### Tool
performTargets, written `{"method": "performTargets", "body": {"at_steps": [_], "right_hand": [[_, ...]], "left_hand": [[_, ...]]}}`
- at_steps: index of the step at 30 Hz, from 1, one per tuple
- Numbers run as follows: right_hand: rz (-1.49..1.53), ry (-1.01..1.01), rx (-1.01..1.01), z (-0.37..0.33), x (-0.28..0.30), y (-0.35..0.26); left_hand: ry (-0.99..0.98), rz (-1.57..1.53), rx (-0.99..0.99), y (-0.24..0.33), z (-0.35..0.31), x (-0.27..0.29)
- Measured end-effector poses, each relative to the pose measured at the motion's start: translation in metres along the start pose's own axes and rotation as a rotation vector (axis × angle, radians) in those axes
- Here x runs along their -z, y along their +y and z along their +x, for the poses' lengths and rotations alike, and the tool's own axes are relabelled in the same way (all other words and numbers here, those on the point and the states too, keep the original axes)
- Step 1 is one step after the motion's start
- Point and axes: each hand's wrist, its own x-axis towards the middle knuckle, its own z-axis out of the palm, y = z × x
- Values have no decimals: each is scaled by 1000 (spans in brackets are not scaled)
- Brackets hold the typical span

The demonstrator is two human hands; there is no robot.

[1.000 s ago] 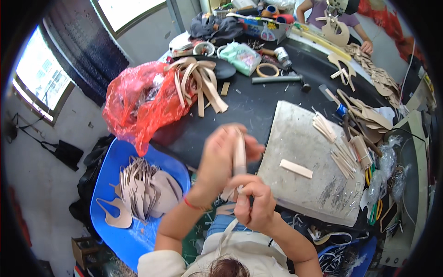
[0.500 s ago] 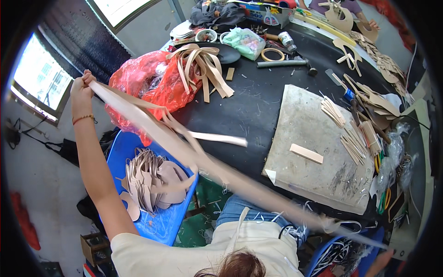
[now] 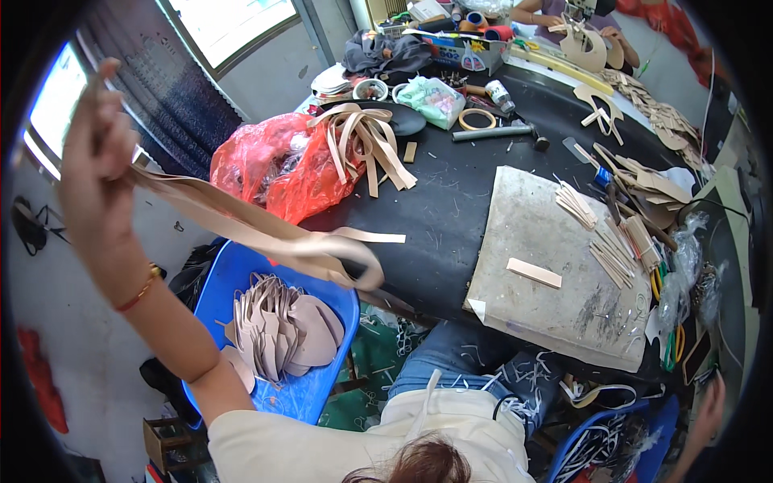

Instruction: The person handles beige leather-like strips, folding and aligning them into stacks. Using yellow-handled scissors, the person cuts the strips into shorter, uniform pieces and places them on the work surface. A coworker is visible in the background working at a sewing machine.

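My left hand [image 3: 101, 153], raised at the far left, is closed round one end of long beige leather strips [image 3: 241, 217]. They stretch rightward from the fist, above the blue bin, and their blurred far end curls over the table's near edge. Low at the far right is my right hand [image 3: 708, 409], its fingers stretched upward beside the machine's pale green side, with no strip in them. On the stained grey cutting board [image 3: 515, 322] lies a short beige leather piece [image 3: 534, 272], along with several bundles of thin strips [image 3: 576, 205].
A blue bin [image 3: 322, 386] of cut leather pieces [image 3: 278, 330] stands at my left, a second blue bin [image 3: 656, 443] of scraps at lower right. On the black table [image 3: 427, 209] are a red plastic bag [image 3: 274, 161], more strips [image 3: 366, 141] and a hammer [image 3: 495, 133]. Another person [image 3: 547, 20] works at the far side.
The strips, stretched taut across my lap toward my right hand before, now hang from my left hand alone with a curled end. My left hand has come nearer; my right hand has risen.
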Motion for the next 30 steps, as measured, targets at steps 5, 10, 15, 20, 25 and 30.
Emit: {"method": "performTargets", "body": {"at_steps": [5,10,15,20,25,30], "right_hand": [[363,-64,426,29,-102,-246],[570,-175,724,4,-128,-355],[653,-459,828,-24,-164,-374],[584,-458,932,-67,-234,-384],[337,-366,1022,-128,-271,-410],[930,-634,714,-114,-247,-406]], "left_hand": [[-306,-209,72,84,-5,18],[-149,-294,472,40,-65,-68],[-100,-274,617,-2,-143,-88],[-201,-478,906,-54,-216,-117],[8,-425,613,-41,-218,-50],[-112,-127,901,-72,-228,-94]]}}
